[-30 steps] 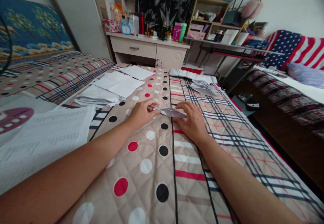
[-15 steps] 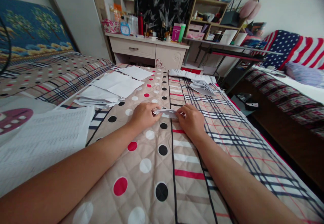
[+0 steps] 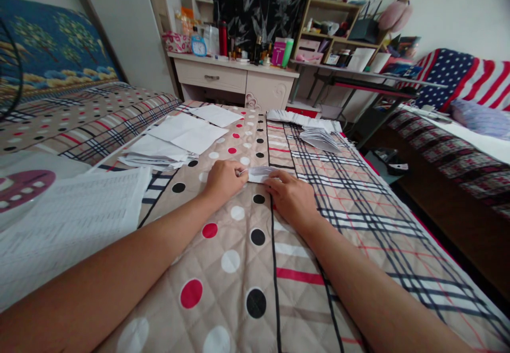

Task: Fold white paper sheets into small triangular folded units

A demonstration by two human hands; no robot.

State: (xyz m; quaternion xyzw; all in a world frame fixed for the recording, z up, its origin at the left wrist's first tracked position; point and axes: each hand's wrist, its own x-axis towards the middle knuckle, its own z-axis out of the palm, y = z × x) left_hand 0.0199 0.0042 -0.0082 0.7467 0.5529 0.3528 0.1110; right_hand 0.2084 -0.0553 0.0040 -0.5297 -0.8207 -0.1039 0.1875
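Observation:
A small folded piece of white paper [image 3: 258, 174] lies between my two hands, low over the quilted bedspread [image 3: 235, 236]. My left hand [image 3: 226, 182] pinches its left end between thumb and fingers. On its right part, the fingers of my right hand [image 3: 291, 193] press and grip the near edge; the thumb is mostly hidden. Beyond my left hand, a stack of white paper sheets [image 3: 171, 135] lies spread on the bed. A pile of folded papers [image 3: 320, 139] sits past my right hand, in front of a long white folded strip [image 3: 303, 120].
Printed sheets [image 3: 79, 220] lie at the left beside a plastic bag with a pink print [image 3: 26, 188]. A white dresser [image 3: 211, 76] with bottles and a clock [image 3: 198, 46] stands beyond the bed. At right is a desk [image 3: 366, 74], then another bed with a flag-patterned cover [image 3: 478, 82].
My right hand has slid left along the paper, its fingers now flatter on it. The paper shows more of its face. My left hand has shifted only slightly.

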